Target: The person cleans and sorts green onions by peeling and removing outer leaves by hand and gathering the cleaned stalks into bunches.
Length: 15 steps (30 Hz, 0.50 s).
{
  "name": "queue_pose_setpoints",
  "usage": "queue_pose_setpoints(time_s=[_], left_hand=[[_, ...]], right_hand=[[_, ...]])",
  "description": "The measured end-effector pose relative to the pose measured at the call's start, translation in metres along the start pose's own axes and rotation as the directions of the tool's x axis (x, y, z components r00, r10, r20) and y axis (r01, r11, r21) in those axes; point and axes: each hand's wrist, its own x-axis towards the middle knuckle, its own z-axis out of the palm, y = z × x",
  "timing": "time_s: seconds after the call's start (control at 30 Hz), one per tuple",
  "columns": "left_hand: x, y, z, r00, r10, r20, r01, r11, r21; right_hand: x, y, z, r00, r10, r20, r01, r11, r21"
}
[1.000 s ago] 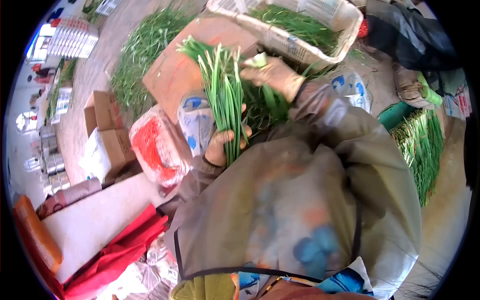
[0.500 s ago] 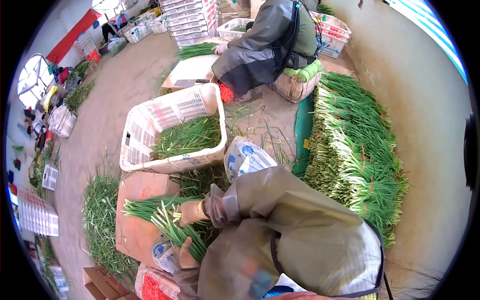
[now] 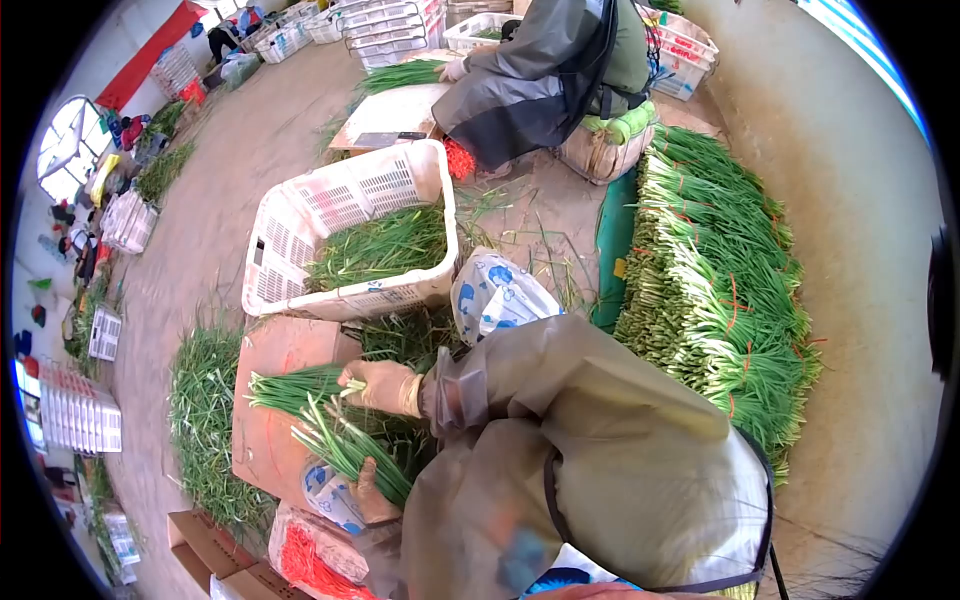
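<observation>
My left hand (image 3: 372,494), gloved, is wrapped round a bunch of chives (image 3: 350,450) whose pale stem ends point up and left. Just above it, my gloved right hand (image 3: 388,386) has its fingers closed on chive stalks, with short white ends showing by the fingertips. Under that hand, another pile of chives (image 3: 290,390) lies on a reddish-brown board (image 3: 268,455). Patterned plastic covers my left forearm near the wrist. Part of the left hand's bunch is hidden by its fingers.
A white crate (image 3: 350,300) of loose greens stands beyond the board. Tied chive bundles (image 3: 715,290) line the wall at right. Loose leaves (image 3: 205,430) cover the floor at left. Red ties (image 3: 315,565) lie nearby. A co-worker (image 3: 540,85) sits ahead at another board.
My right hand has moved up, away from the stem ends of the bunch in my left hand. My left hand keeps its hold. The whole view has shifted slightly.
</observation>
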Motion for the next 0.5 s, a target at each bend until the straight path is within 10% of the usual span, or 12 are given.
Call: queue_pose_setpoints(time_s=[0.2,0.5], left_hand=[[0.001,0.005,0.007,0.986,-0.099,0.131,0.104,0.994,-0.031],[-0.006,0.027,0.015,0.934,-0.198,0.298,0.195,0.98,0.042]], right_hand=[[0.003,-0.016,0.012,0.93,0.136,0.342,0.058,0.865,-0.499],[0.03,-0.002,0.003,0.889,0.09,0.45,0.03,0.967,-0.252]])
